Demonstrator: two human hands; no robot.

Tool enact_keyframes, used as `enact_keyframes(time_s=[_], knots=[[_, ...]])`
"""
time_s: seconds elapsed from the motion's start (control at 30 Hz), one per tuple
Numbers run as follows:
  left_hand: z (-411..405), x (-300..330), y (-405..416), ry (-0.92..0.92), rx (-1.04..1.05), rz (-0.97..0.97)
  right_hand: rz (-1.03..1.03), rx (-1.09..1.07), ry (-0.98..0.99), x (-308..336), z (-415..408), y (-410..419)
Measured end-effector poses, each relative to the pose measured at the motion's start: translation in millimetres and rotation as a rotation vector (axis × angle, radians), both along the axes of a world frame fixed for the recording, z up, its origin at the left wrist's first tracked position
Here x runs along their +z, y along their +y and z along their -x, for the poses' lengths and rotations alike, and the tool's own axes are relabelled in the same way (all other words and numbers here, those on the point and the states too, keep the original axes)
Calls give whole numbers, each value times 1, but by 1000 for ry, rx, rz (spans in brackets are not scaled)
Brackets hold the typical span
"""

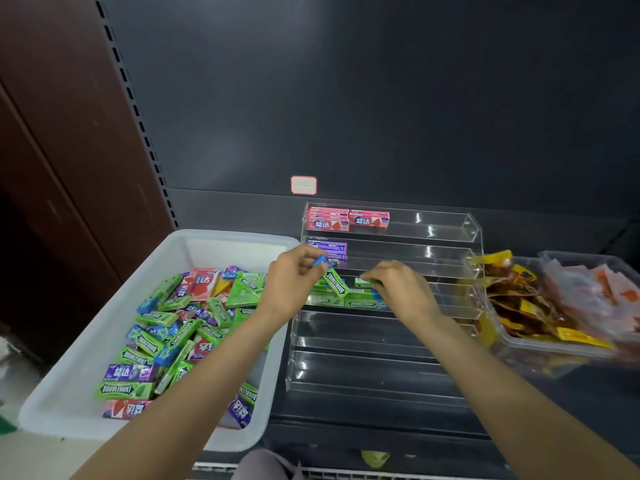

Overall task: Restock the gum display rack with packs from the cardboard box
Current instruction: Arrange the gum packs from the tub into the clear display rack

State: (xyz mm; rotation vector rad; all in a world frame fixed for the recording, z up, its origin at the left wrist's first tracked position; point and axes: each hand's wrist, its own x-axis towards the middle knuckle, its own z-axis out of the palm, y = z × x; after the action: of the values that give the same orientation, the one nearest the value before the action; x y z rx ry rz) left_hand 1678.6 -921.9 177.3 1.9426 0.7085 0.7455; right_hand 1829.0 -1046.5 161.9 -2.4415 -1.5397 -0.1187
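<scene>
A clear stepped acrylic rack [446, 268] stands on the dark shelf. Pink packs [349, 218] sit on its top tier, purple packs [327, 247] on the second, green Doublemint packs [360, 302] on the third. My left hand [294, 275] grips a blue pack [320, 262] together with a tilted green Doublemint pack [336, 283] above the rack's left side. My right hand [398, 282] pinches a green pack [364, 282] over the third tier. A white plastic bin [69, 386] to the left holds several mixed gum packs [162, 327].
A clear tray [519, 341] of orange and yellow snack packets stands right of the rack, with another tray [588, 258] behind it. The rack's lower tiers [374, 372] hold nothing. A blank price label [303, 185] is stuck on the back panel.
</scene>
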Motion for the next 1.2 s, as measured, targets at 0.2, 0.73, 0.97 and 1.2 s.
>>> enact_keyframes(time_s=[0.2,0.73,0.97,1.2], knots=[[7,1,3,-30,-8,-17,68,35,174,-8,0,13],[7,3,4,-6,10,5,31,74,205,-4,3,13],[-3,1,-1,-40,-50,148,-309,75,575,13,11,5],[-25,1,-19,12,-139,1,-278,63,644,23,2,-9]])
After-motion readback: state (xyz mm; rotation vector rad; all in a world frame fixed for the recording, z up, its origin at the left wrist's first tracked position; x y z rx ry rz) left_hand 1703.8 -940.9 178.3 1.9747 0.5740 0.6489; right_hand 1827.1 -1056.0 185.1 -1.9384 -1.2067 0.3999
